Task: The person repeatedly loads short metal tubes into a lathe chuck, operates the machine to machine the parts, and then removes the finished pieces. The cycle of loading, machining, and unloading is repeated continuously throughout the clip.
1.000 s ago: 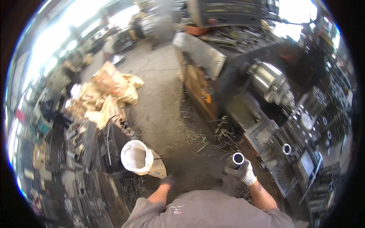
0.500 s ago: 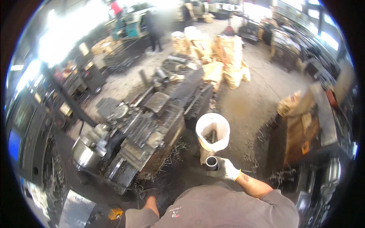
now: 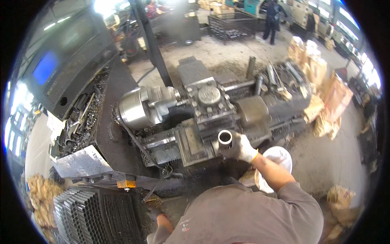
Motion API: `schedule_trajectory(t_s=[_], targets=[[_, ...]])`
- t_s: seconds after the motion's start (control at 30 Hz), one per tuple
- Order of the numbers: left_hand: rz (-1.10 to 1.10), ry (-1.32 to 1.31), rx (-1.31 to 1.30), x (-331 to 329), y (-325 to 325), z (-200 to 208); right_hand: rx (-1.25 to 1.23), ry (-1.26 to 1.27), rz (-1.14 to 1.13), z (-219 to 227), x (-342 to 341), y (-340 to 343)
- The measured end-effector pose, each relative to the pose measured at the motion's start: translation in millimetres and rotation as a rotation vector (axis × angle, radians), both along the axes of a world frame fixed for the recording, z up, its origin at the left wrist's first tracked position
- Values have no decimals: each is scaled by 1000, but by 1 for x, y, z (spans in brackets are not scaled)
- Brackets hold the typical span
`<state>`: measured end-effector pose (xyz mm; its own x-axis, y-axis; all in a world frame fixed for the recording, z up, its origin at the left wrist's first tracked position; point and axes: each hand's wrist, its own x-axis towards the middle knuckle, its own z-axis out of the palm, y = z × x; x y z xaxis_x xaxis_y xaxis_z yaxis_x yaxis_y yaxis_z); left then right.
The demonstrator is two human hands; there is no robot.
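A short metal tube (image 3: 225, 138) stands roughly upright in my right hand (image 3: 243, 149), which wears a white glove with a dark, dirty palm side. The fingers wrap round the tube, its open end facing up. Hand and tube are over the front of a lathe (image 3: 191, 140), near its square tool post (image 3: 209, 96). Left of the post is the lathe's shiny round chuck (image 3: 136, 109). My left forearm points down at the lower left; my left hand (image 3: 154, 212) is a dark shape beside the stacked tubes, its fingers not distinguishable.
A white bucket (image 3: 281, 157) stands right of my right forearm, partly covered by it. Many tubes (image 3: 77, 209) are stacked at lower left. Metal shavings fill a tray (image 3: 83, 122) by the machine panel. Paper sacks (image 3: 333, 99) stand at right; a person (image 3: 273, 20) is far behind.
My view has swung left, from the bucket and floor toward the lathe. My right hand, still gripping the tube, has moved from beside the bucket to over the lathe's front.
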<state>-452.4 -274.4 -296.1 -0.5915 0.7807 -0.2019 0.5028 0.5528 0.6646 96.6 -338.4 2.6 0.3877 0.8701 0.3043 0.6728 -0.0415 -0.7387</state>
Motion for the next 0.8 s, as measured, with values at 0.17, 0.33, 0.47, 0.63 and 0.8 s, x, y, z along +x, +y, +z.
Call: schedule_trajectory(t_s=[0.17, 0.33, 0.47, 0.63, 0.8], targets=[[334, 114, 356, 32, 65, 89, -93, 33, 84, -25, 34, 13], [35, 431, 391, 25, 92, 117, -537, -168, 402, 1, 98, 8], [50, 395, 512, 23, 99, 113, -255, -83, 439, 59, 143, 21], [98, 421, 514, 49, 106, 109, 120, 10, 523, 126, 137, 91], [10, 228, 495, 98, 101, 81, 77, -336, 548, 113, 113, 238]])
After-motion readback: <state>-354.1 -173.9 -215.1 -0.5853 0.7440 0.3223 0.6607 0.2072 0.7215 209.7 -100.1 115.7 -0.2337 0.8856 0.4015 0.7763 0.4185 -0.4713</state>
